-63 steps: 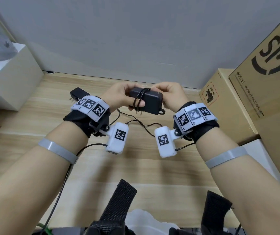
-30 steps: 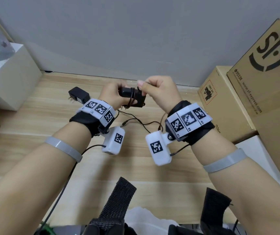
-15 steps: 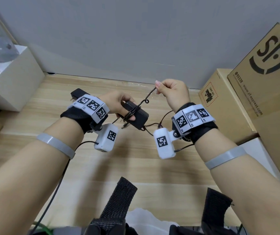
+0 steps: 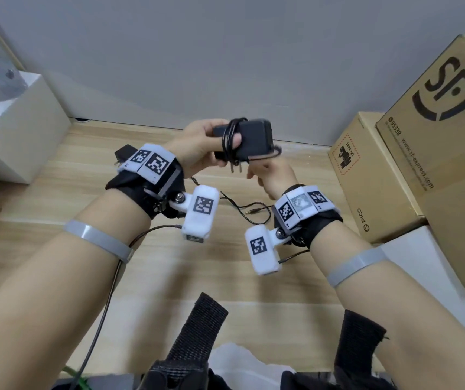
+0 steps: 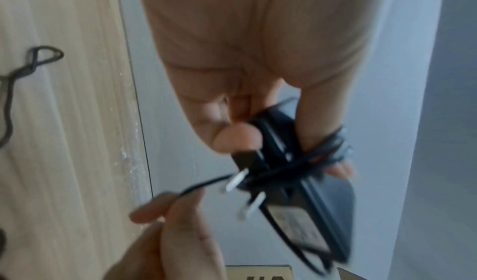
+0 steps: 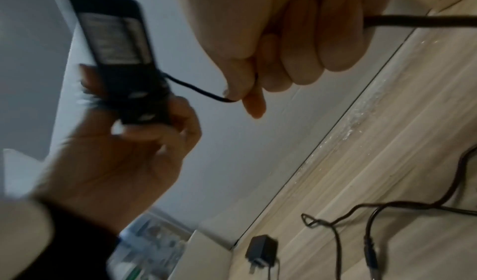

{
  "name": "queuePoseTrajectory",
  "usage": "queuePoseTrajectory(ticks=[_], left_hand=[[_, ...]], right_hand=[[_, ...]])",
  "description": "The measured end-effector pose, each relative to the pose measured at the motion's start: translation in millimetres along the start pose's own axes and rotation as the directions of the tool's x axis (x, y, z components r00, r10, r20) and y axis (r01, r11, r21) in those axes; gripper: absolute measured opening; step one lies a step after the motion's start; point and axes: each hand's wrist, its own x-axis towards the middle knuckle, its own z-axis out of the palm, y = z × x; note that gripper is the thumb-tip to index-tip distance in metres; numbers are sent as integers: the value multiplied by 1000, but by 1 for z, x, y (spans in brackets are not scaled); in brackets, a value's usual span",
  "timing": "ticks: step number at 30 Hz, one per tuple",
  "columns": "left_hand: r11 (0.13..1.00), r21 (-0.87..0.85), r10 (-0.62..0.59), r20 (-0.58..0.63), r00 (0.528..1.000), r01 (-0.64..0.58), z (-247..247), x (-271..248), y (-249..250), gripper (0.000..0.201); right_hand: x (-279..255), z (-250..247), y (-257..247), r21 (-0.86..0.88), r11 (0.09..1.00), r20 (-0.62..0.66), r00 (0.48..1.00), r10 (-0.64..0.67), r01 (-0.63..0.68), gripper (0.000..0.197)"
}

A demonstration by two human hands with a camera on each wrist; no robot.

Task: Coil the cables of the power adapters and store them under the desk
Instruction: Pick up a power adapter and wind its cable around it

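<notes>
A second small adapter (image 6: 261, 250) lies on the desk (image 4: 56, 192), well left of the fingers. The left hand (image 4: 197, 147) grips the black power adapter (image 4: 253, 139) in the air, thumb pressed over the cable (image 4: 229, 142) loops wound around it, prongs pointing down. Just below, the right hand (image 4: 274, 175) pinches the loose cable run between thumb and forefinger, other fingers curled.

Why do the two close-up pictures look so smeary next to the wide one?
Head view: sharp and evenly lit, with walls and boxes bent by the wide lens. Left wrist view: the power adapter and the right hand are motion-blurred. Right wrist view: dimmer, the left hand smeared, while the second adapter on the desk stays fairly crisp.
</notes>
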Motion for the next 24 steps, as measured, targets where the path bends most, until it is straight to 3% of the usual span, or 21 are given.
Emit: queuePoseTrajectory(ticks=[2, 6, 9, 12, 17, 20, 22, 24], left_hand=[[999, -41, 4, -144, 990, -10, 5, 5, 0, 32], [998, 54, -10, -309, 951, 28, 7, 8, 0, 26], [981, 185, 9, -363, 932, 62, 7, 7, 0, 17], [932, 357, 77, -377, 923, 68, 8, 6, -2, 25], [761, 625, 133, -414, 900, 176, -1, 5, -8, 32], [720, 646, -98, -269, 958, 254, -8, 1, -13, 24], [729, 632, -251, -108, 962, 262, -8, -5, -14, 23], [779, 584, -293, 20, 956, 227, -8, -9, -13, 24]], right_hand=[[-5, 6, -2, 41, 998, 66, 997, -45, 42, 41], [-14, 12, -6, 163, 986, 148, 987, -60, 35, 36], [-18, 14, -10, 113, 991, 175, 980, -96, 77, 30], [-21, 14, -13, 79, 995, 196, 978, -74, 60, 26], [-27, 5, -22, 69, 983, 107, 978, -178, 171, 17], [-22, -6, -30, 151, 962, -25, 974, -227, 228, 12], [-17, -12, -33, 157, 955, -70, 967, -243, 252, 10], [-11, -15, -29, 128, 961, -75, 968, -238, 246, 14]])
